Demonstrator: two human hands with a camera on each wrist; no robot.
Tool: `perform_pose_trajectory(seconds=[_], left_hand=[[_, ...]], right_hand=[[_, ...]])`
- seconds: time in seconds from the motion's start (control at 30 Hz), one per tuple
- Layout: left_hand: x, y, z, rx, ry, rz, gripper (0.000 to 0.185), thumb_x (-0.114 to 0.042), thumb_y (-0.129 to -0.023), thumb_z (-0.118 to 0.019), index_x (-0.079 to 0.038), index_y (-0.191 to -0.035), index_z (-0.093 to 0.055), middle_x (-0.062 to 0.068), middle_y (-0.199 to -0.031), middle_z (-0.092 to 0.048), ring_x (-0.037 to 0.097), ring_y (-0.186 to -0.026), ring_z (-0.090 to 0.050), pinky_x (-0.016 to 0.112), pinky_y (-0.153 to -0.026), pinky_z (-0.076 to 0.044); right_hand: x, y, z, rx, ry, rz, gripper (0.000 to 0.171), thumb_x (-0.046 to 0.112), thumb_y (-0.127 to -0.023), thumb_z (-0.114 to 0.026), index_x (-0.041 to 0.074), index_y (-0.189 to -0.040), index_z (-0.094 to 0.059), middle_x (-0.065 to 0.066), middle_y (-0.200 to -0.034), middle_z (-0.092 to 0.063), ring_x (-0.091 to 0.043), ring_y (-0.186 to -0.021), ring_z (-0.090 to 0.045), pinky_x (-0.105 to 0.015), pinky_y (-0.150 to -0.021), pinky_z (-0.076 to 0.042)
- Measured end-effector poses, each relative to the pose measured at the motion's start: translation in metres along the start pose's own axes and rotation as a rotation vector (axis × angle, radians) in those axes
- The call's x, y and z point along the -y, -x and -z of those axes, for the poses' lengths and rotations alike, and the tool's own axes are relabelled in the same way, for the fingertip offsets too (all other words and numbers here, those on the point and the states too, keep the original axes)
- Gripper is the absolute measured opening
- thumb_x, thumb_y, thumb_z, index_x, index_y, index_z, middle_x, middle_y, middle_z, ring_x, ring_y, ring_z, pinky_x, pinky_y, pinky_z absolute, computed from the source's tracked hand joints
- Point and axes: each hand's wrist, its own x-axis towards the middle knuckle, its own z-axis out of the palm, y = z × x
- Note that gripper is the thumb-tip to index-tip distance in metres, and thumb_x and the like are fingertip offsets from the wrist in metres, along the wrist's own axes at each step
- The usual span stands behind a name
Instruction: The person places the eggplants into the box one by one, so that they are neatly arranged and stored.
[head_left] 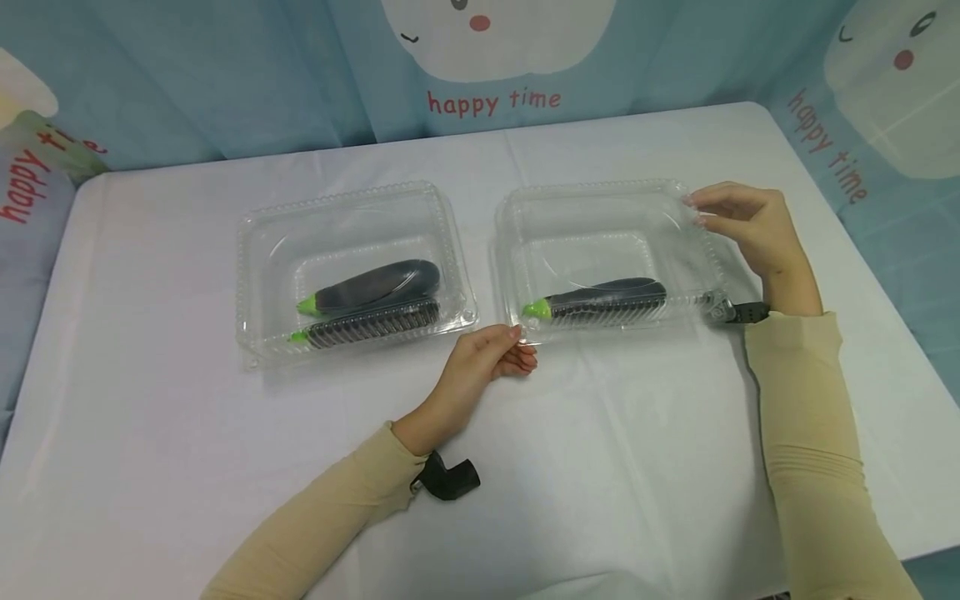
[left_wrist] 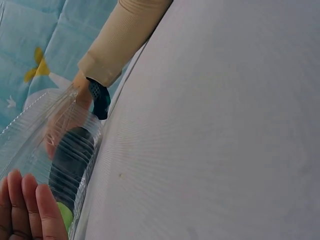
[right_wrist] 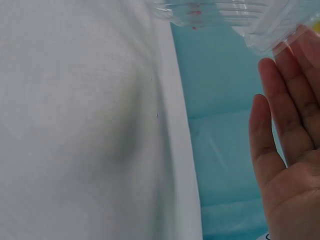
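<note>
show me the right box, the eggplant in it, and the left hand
right box (head_left: 600,200), head view, clear far rim
eggplant (head_left: 607,293), head view, dark body
left hand (head_left: 483,357), head view, back of the hand

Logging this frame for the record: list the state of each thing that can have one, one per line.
left clamshell box: lid shut, eggplant inside
right clamshell box: lid down, eggplant inside
left hand: pinching the right box's near left corner
right hand: fingertips pinching the right box's far right rim
</note>
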Motion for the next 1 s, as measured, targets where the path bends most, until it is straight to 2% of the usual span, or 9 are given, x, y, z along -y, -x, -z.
perform_pose_trajectory(seconds=[0.17, 0.6, 0.87, 1.0], left_hand=[[0.002, 0.002, -0.001, 0.000, -0.021, -0.019, 0.025, -0.009, -0.097, -0.047, 0.014, -0.098, -0.059, 0.029, -0.095, -0.063, 0.013, -0.079, -0.064, 0.033, -0.080, -0.054], [0.002, 0.007, -0.003, -0.003, -0.130, -0.103, 0.024, -0.003, -0.095, -0.046, 0.017, -0.095, -0.061, 0.029, -0.090, -0.064, 0.010, -0.077, -0.064, 0.035, -0.079, -0.055], [0.004, 0.008, -0.003, -0.050, -0.146, -0.121, 0.023, -0.001, -0.094, -0.045, 0.014, -0.087, -0.061, 0.022, -0.082, -0.066, 0.015, -0.075, -0.065, 0.036, -0.076, -0.055], [0.004, 0.009, -0.004, -0.059, -0.141, -0.111, 0.022, 0.000, -0.094, -0.046, 0.013, -0.086, -0.061, 0.018, -0.080, -0.066, 0.014, -0.074, -0.064, 0.036, -0.076, -0.055]], right_hand=[[-0.001, 0.000, -0.004, -0.005, -0.034, 0.003, 0.023, -0.028, -0.077, -0.052, -0.020, -0.095, -0.064, -0.012, -0.098, -0.070, -0.023, -0.098, -0.061, -0.022, -0.083, -0.049], [-0.002, 0.000, -0.014, 0.001, 0.048, 0.013, 0.025, -0.025, -0.079, -0.056, -0.016, -0.101, -0.064, -0.008, -0.103, -0.069, -0.020, -0.100, -0.060, -0.019, -0.083, -0.049], [-0.001, -0.001, -0.019, 0.005, 0.064, 0.025, 0.026, -0.025, -0.078, -0.053, -0.016, -0.100, -0.065, -0.008, -0.103, -0.069, -0.020, -0.099, -0.060, -0.020, -0.080, -0.050], [-0.002, -0.002, -0.019, 0.007, 0.069, 0.029, 0.026, -0.025, -0.078, -0.053, -0.016, -0.100, -0.065, -0.008, -0.102, -0.069, -0.020, -0.099, -0.061, -0.020, -0.081, -0.050]])
